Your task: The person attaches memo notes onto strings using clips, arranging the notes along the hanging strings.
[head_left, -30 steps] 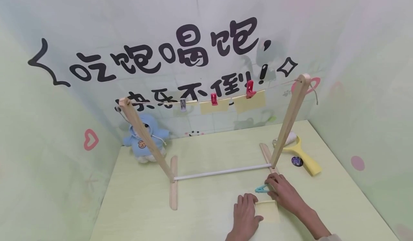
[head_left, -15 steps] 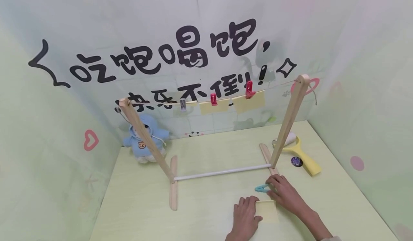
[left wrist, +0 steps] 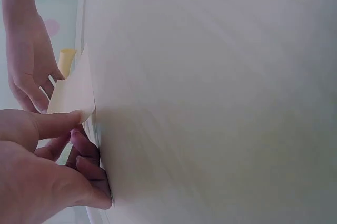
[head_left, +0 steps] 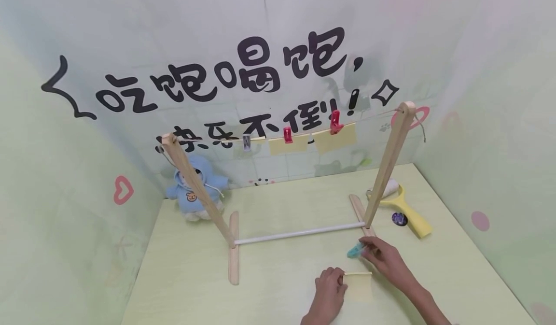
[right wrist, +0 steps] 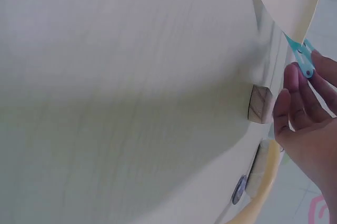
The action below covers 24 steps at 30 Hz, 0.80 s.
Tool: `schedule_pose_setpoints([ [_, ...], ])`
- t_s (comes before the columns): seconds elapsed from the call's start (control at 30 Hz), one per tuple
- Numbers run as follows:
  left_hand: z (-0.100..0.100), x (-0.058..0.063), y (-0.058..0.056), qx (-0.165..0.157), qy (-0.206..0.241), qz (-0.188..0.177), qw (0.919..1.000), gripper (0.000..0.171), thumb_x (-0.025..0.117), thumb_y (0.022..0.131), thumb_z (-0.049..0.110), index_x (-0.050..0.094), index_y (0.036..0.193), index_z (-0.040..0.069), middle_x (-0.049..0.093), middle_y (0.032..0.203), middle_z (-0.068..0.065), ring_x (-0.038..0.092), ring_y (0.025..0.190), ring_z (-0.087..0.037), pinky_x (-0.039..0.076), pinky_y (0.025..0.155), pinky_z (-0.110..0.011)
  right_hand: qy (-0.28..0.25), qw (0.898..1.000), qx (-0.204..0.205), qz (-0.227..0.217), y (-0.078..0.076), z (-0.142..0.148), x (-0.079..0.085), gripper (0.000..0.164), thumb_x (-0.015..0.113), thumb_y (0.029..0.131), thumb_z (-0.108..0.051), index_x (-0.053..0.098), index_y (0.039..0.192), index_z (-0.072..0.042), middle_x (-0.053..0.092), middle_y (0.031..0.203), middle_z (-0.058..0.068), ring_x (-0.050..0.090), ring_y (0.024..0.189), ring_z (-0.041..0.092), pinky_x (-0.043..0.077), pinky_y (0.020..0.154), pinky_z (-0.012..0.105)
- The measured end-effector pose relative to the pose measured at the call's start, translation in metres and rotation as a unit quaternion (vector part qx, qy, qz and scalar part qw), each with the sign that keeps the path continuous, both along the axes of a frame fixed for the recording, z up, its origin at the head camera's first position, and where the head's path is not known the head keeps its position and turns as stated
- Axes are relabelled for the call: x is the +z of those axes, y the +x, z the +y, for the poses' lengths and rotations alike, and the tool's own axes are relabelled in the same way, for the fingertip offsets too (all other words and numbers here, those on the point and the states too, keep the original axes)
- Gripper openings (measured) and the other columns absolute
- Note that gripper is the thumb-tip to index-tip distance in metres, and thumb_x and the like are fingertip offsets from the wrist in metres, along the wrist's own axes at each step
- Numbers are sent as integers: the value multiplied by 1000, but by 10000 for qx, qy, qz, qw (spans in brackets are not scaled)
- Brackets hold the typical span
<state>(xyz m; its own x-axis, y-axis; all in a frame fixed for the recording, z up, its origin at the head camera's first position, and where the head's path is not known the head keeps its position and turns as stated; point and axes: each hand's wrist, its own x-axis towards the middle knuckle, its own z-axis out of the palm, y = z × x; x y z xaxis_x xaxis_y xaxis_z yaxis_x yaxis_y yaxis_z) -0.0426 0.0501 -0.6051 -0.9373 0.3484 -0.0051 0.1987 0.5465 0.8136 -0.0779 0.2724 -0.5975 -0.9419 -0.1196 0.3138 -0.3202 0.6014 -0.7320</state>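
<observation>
Between the thumb and fingers of my left hand [head_left: 326, 293] is the left edge of a pale yellow paper [head_left: 359, 289], whose far edge is folded up. In the left wrist view, the thumb lies on a corner of the paper [left wrist: 73, 89] with the other fingers curled below. My right hand [head_left: 385, 262], beyond the paper to the right, pinches a blue clothespin [head_left: 354, 251] by one end. Seen from the right wrist, the thumb and fingertips hold the clothespin [right wrist: 305, 63], and the paper [right wrist: 292, 0] partly covers its far end.
A wooden frame [head_left: 393, 163] with a white crossbar [head_left: 299, 232] stands ahead. Clips, including a red one [head_left: 287, 134], hold yellow papers [head_left: 334, 139] on its string. A blue-hooded plush toy [head_left: 195, 190] sits left; a yellow-handled roller [head_left: 412, 216] and dark disc [head_left: 399, 219] lie right.
The fingers of my left hand have drawn in around the paper's edge, and its far edge has shifted slightly. My right hand has turned the clothespin and moved it slightly right.
</observation>
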Motion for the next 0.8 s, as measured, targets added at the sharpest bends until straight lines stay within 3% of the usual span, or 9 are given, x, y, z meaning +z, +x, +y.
schedule_pose_setpoints([
  [0.13,-2,2,-3,5,240,-84,9997,9,79,96,0,73,100,6,55,85,12,43,79,5,39,79,-24,-240,9996,-59,124,1,-2,10,34,80,92,8,75,124,-2,76,100,6,65,88,-2,55,68,22],
  [0.37,-2,4,-3,88,608,-148,9980,5,79,97,-1,77,99,3,59,83,10,43,75,9,42,71,-18,-388,9981,98,461,-1,1,21,40,81,88,13,72,125,5,75,101,14,65,88,-2,55,69,19],
  [0.47,-2,7,-2,258,989,-311,9943,3,79,97,-1,79,97,2,61,81,9,44,73,9,44,67,-16,-290,9975,148,627,-2,4,33,38,79,88,15,70,124,6,74,103,14,65,92,-2,55,72,18],
  [0.57,-1,10,-7,452,1333,-433,9891,3,79,99,3,81,98,2,62,80,9,47,73,8,47,64,-17,-158,9931,356,1108,-7,7,54,40,80,83,18,69,120,6,71,109,12,64,99,0,54,74,16],
  [0.67,0,-2,-24,555,1603,113,9854,10,76,103,14,82,101,6,62,82,12,50,74,7,48,62,-18,41,9829,559,1754,-15,13,89,33,83,84,9,71,115,5,67,117,16,60,109,-2,52,78,13],
  [0.73,3,-13,-43,583,1769,869,9787,16,72,107,22,82,103,10,62,86,13,53,77,4,47,62,-19,116,9775,606,2017,-21,16,121,25,81,95,-11,73,112,5,65,123,20,56,119,-4,50,84,9],
  [0.8,4,6,-58,604,1905,1345,9706,19,70,109,24,81,104,10,63,88,10,55,79,1,47,62,-21,171,9711,621,2296,-25,18,156,38,74,102,-32,74,111,5,63,124,24,54,125,-4,47,95,9],
])
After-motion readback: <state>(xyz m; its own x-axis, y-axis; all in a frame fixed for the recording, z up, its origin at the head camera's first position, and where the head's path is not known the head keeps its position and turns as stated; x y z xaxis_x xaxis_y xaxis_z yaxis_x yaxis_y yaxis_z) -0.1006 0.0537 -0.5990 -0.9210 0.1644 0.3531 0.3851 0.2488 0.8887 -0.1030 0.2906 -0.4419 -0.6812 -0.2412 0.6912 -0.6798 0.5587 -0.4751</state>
